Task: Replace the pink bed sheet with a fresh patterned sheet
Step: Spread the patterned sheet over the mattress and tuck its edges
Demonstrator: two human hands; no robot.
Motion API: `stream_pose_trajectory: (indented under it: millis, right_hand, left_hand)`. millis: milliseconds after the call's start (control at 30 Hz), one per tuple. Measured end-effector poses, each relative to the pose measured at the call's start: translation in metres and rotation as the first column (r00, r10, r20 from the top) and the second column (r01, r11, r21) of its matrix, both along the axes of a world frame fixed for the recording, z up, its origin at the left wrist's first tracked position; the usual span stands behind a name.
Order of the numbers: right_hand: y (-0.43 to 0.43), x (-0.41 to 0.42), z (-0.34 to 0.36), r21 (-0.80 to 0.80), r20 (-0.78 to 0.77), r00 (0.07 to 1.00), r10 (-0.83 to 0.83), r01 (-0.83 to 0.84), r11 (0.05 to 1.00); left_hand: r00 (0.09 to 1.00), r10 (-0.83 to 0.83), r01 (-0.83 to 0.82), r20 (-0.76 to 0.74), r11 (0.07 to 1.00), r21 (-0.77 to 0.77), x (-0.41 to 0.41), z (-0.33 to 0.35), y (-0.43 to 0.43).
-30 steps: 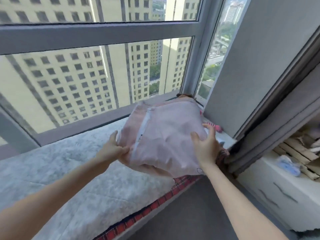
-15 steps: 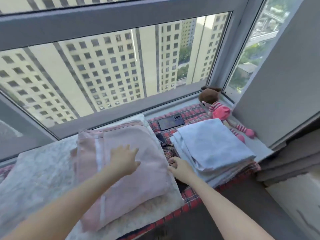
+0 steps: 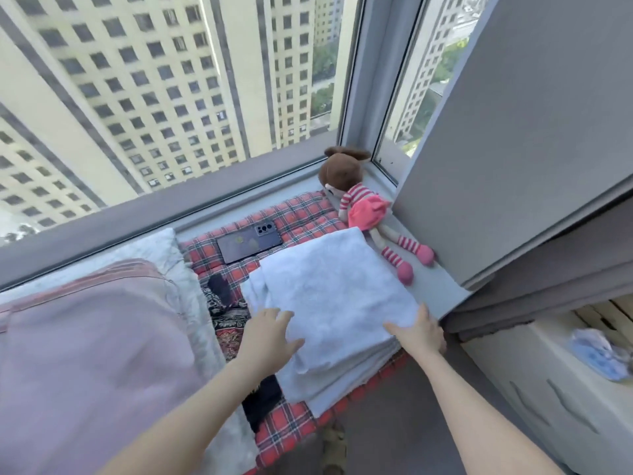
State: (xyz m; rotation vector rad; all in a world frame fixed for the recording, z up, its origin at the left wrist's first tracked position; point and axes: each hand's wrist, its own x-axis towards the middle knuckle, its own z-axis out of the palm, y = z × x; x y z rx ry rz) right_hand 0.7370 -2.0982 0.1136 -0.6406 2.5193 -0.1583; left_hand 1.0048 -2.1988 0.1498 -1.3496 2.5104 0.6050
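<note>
The folded pink sheet lies on the window seat at the left, on a grey fleecy cover. To its right sits a folded pale blue-white sheet on a red plaid cushion. My left hand rests with spread fingers on the left front corner of the pale sheet. On the sheet's right front corner my right hand lies, fingers extended along the edge. A dark patterned cloth peeks out between the two folded sheets.
A dark phone lies on the plaid cushion behind the pale sheet. A rag doll in a pink skirt leans in the window corner. A grey wall panel and white drawers stand at right. Large windows lie behind.
The pink sheet was carried, then laid down at the left. Both hands left it and moved right onto the folded pale sheet. The view shifted right.
</note>
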Motion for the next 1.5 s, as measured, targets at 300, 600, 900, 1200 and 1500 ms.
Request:
stream_pose_trajectory:
  millis: [300, 600, 900, 1200, 1500]
  right_hand:
    - [-0.020, -0.029, -0.028, -0.317, 0.309, 0.923, -0.230, 0.329, 0.890]
    - [0.009, 0.017, 0.039, -0.567, 0.252, 0.898, -0.361, 0.439, 0.697]
    - [0.155, 0.059, 0.142, -0.752, 0.170, 0.687, -0.707, 0.554, 0.357]
    - [0.381, 0.100, 0.231, -0.810, -0.172, 0.187, -0.967, 0.533, 0.247]
    - [0.592, 0.127, 0.277, -0.778, -0.436, -0.251, -0.864, 0.589, 0.221]
  left_hand:
    - [0.976, -0.073, 0.028, 0.204, 0.977, 0.212, -0.038, -0.044, 0.026]
    - [0.962, -0.250, 0.255, -0.112, 0.966, 0.038, -0.031, -0.008, 0.005]
    - [0.737, -0.522, 0.543, -0.429, 0.836, -0.084, -0.085, 0.057, 0.054]
    - [0.144, -0.768, 0.867, -0.624, 0.402, -0.294, -0.205, 0.126, 0.252]
    - [-0.162, -0.658, 0.957, -0.736, 0.077, -0.280, -0.270, 0.165, 0.511]
